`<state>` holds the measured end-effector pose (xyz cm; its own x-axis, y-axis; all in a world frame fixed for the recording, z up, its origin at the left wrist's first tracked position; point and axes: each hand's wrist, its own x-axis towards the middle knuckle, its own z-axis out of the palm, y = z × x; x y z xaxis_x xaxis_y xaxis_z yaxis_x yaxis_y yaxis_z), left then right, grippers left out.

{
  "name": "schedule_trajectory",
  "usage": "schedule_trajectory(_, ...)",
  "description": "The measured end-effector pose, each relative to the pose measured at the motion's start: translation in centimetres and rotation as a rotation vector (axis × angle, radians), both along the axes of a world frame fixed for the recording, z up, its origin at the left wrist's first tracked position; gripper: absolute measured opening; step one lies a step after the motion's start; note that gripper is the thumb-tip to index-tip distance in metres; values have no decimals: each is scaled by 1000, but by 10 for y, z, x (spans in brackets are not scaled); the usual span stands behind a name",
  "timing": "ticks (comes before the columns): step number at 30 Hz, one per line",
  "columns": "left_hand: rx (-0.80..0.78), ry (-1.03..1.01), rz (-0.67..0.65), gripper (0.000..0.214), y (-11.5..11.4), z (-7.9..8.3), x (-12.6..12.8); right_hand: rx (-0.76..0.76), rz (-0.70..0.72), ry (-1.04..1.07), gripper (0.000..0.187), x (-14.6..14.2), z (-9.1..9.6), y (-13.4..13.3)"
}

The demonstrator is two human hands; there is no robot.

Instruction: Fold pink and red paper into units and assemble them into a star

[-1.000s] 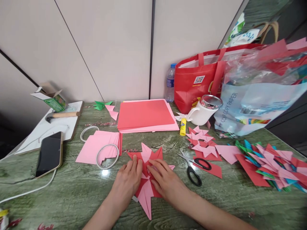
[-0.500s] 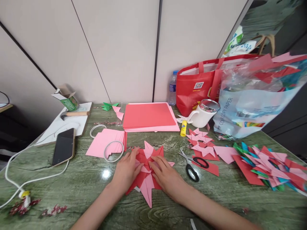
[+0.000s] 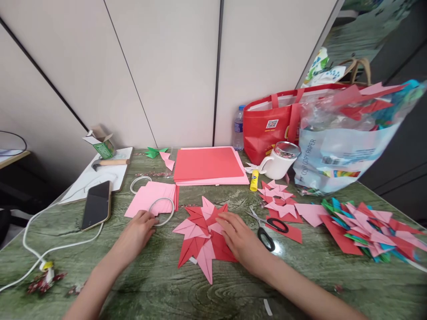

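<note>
A red and pink folded paper star [image 3: 200, 235] lies on the green table in front of me. My right hand [image 3: 242, 240] rests flat on the star's right side, fingers stretched out. My left hand [image 3: 136, 231] is off the star, out to the left, with its fingertips at a white tape ring [image 3: 162, 211] that lies on a stack of pink paper squares [image 3: 150, 198]. The left fingers are loosely curled at the ring's edge; whether they grip it is unclear.
Black-handled scissors [image 3: 267, 229] lie right of the star, a glue stick [image 3: 254, 181] and white mug [image 3: 280, 161] behind. Red sheets [image 3: 208, 164], a red bag [image 3: 270, 124], a paper bag [image 3: 340, 146], folded pieces [image 3: 367, 226], a phone [image 3: 97, 204] and its cable surround me.
My left hand has left the paper star and moved left to the white ring on the pink squares. My right hand stays on the star. The view has shifted slightly.
</note>
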<state>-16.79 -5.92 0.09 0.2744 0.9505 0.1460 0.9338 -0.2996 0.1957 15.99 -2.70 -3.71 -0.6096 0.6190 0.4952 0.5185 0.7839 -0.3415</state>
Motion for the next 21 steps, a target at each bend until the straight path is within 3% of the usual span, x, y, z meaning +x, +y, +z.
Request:
schedule_trajectory(5, 114, -212, 126, 19, -3, 15, 18, -49, -2, 195, 34, 1, 21, 0)
schedule_trajectory(9, 81, -680, 276, 19, -10, 41, 61, -114, 73, 409, 21, -15, 50, -6)
schedule_trajectory(12, -32, -990, 212, 22, -15, 54, 98, -150, 106, 500, 19, -32, 70, -11)
schedule_trajectory(16, -87, -1088, 143, 17, -20, 61, 130, -99, 81, 557, 26, -44, 81, -14)
schedule_trajectory(21, -23, -1046, 60, 20, -24, 60, 141, -103, 17, 647, 19, -42, 82, -13)
